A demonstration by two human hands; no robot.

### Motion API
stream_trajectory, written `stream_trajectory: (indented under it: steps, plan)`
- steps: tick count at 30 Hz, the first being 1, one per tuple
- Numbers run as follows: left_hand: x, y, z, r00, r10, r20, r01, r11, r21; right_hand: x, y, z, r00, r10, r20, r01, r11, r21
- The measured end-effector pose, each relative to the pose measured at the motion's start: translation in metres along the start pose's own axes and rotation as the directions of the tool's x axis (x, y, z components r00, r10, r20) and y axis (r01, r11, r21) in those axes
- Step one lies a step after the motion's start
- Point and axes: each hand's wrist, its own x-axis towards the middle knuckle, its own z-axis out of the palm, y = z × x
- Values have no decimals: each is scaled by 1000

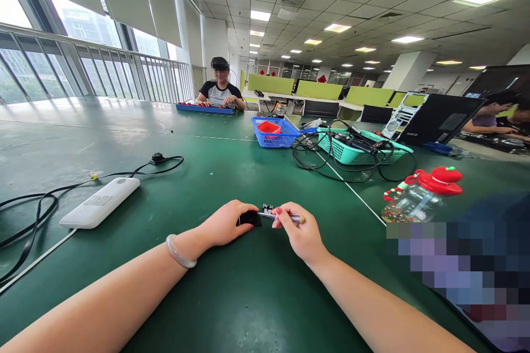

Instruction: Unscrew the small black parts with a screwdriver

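Note:
My left hand [229,224], with a pale bangle [179,253] on its wrist, grips a small black block-like part [250,218] between thumb and fingers on the green table. Pinched in my right hand [301,231] is a slim screwdriver [295,218] with a metal shaft and a gold-coloured end. The shaft points left and its tip meets the edge of the black part; whether it sits in a screw is too small to tell. Just beyond the shaft lies a small black-and-silver piece [268,208].
A white power strip [101,203] with black cables lies left. Ahead are a blue basket [276,140] holding a red tray and a teal basket [350,155] full of cables. A red-lidded bottle [418,201] stands right. Across the table [215,160] sits a person [221,91] at a blue tray.

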Motion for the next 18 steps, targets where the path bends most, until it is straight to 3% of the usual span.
stream_trajectory:
  steps: [5, 9, 11, 14, 16, 18]
  plan:
    - [1, 1, -2, 996, 51, -66, -50, 999, 18, 0, 3, 4, 999, -9, 42, 9, 1000, -5]
    - [0, 3, -5, 984, 89, -155, -84, 996, 34, -1, 5, 1, 999, -7, 43, 3, 996, 94]
    - [0, 3, -6, 975, 68, -210, -64, 998, 26, 1, 8, -3, 999, -3, -49, 13, 977, 211]
    - [0, -3, -7, 961, -89, -263, 82, 996, -37, 8, 18, -10, 959, 116, -258, -16, 933, 360]
    - [1, -8, -7, 950, -188, -247, 186, 982, -32, 15, 26, -15, 920, 213, -330, -80, 925, 371]
    - [1, -13, -7, 954, -211, -211, 225, 973, 47, 20, 34, -19, 893, 273, -357, -116, 908, 404]
